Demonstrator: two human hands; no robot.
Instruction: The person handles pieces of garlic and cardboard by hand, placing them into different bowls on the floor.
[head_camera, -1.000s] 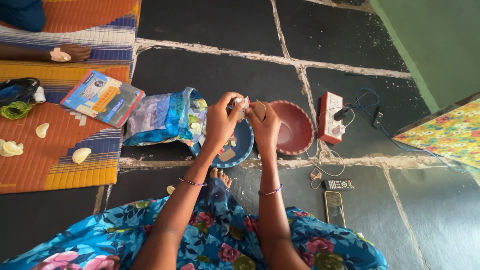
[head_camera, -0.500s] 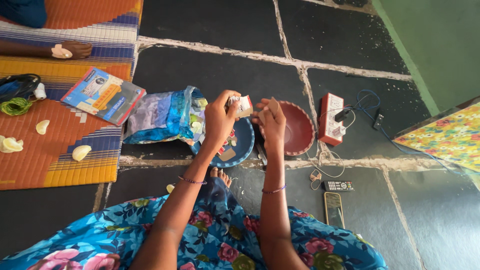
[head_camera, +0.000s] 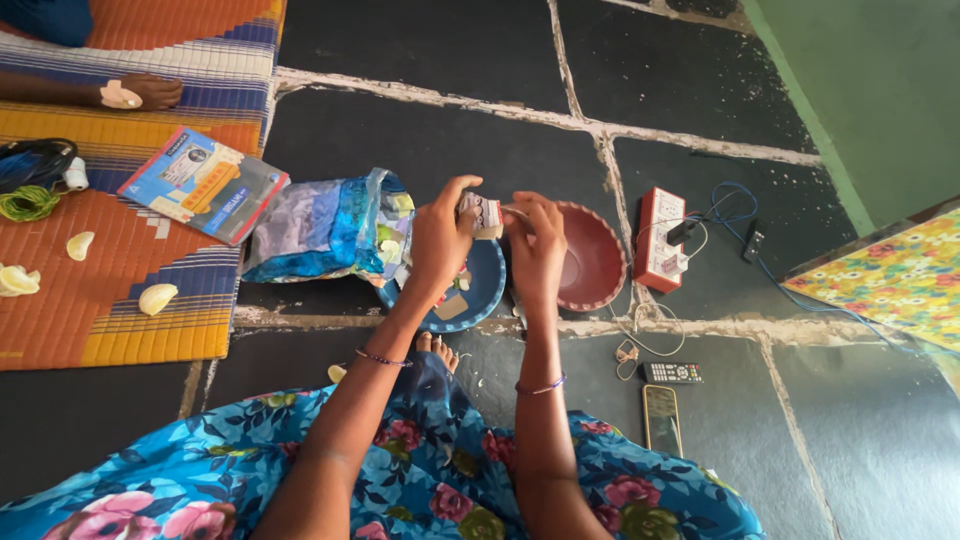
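We hold a small white-and-red packet up in the air, above the far rim of the blue plate. Our left hand has its grip closed on the left end of the packet, thumb and fingers pinching it. Our right hand is closed too, and its fingertips meet the right end of the packet, where a thin pale piece sticks out; what exactly this piece is, we cannot tell, because it is too small.

We judge that the step in hand is the work on the packet itself, at its right end, with both hands acting together. For such work the left hand must keep the packet steady while the right hand uses only a light, fine pinch, since the piece is thin.

About the room for moving: just below the hands the blue plate already carries small scraps, and the dark red bowl stands just beside it on the right. On the left a blue plastic bag lies close to the plate. Farther right, the red-and-white power strip with its cables, the remote control and the phone lie on the dark stone floor, well apart from the hands. On the orange mat another person's hand rests far away.
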